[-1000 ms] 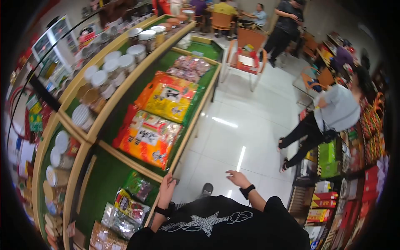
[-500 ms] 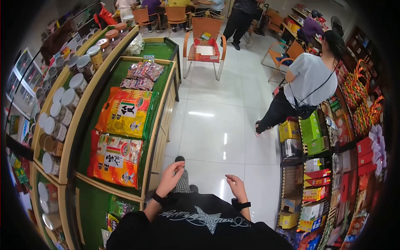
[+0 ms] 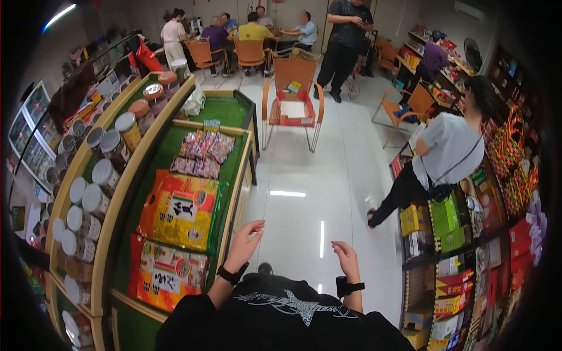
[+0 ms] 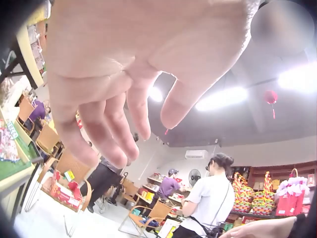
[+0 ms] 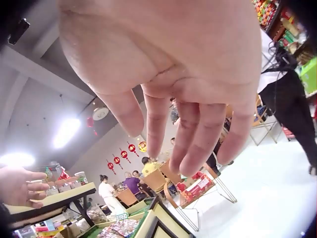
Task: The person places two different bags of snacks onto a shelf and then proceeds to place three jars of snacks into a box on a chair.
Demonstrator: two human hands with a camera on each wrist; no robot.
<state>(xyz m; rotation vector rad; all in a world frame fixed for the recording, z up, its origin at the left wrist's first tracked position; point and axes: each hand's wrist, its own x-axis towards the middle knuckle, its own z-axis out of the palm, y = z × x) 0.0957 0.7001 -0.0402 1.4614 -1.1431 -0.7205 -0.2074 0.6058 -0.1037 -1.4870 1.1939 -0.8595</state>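
Observation:
My left hand (image 3: 246, 241) is raised in front of my body beside the display stand's wooden edge, its fingers loosely bent around nothing. In the left wrist view its palm (image 4: 143, 54) fills the top, with thumb and fingers apart. To the right, above the floor, my right hand (image 3: 346, 258) hangs relaxed and holds nothing; the right wrist view shows its palm (image 5: 168, 59) with fingers drooping. Nearest the left hand on the green stand lie a yellow snack bag (image 3: 181, 212), a red-orange snack bag (image 3: 170, 275) and small wrapped packets (image 3: 202, 153).
Lidded jars (image 3: 95, 199) line the raised shelf at left. Ahead stands an orange chair (image 3: 294, 82) holding a red box (image 3: 300, 110). A person in a white shirt (image 3: 451, 149) stands by the packed shelves (image 3: 448, 281) at right. Several people sit at the back. Pale floor tiles (image 3: 304, 216) run between.
The head view has swung left-to-right and lifted, bringing the back of the room into sight. My left hand has come off the stand's edge, and both hands now hang before me.

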